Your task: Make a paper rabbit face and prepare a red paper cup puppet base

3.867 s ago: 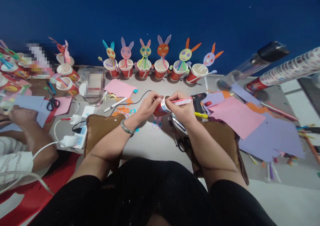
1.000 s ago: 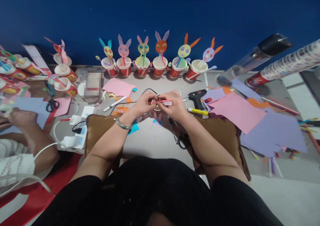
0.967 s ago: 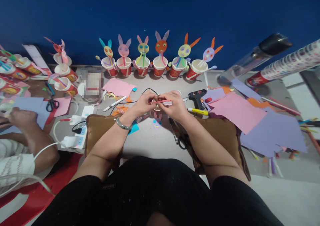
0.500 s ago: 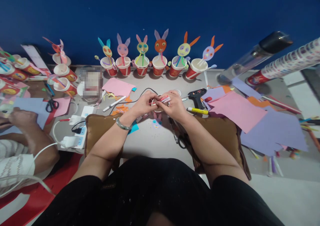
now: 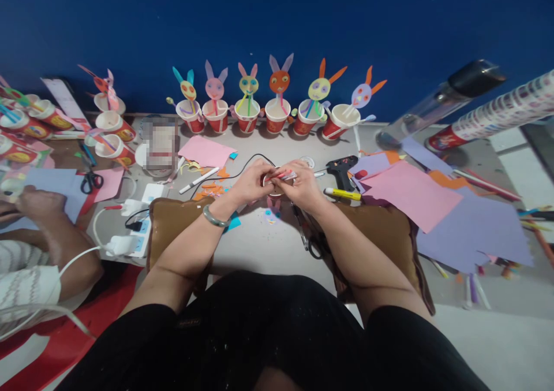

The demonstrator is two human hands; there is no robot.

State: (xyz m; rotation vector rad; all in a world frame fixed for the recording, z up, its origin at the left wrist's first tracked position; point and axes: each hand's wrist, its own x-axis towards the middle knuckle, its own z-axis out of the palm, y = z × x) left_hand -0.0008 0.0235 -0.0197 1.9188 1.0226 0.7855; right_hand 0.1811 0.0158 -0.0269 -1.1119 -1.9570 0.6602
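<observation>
Close together over a paper cup (image 5: 274,189), my left hand (image 5: 253,183) and my right hand (image 5: 303,186) have their fingers closed on thin pink and white strips (image 5: 282,175). The fingers hide much of the strips and of the cup, so I cannot tell whether the strips touch its rim. My left wrist wears a bangle. Just below the cup, a lilac paper rabbit face (image 5: 272,213) with blue eyes and pink ears lies on the table. Black-handled scissors (image 5: 315,246) rest by my right forearm.
Several red paper cups (image 5: 246,122) with paper rabbits line the wall. A glue gun (image 5: 341,170) and a yellow cutter (image 5: 343,194) lie to the right, before pink and lilac sheets (image 5: 415,194). Leftward are a power strip (image 5: 145,220) and another person's hand (image 5: 41,206).
My fingers have shifted slightly around the strips, and a little more of the rabbit face shows below them. Both hands stay over the cup.
</observation>
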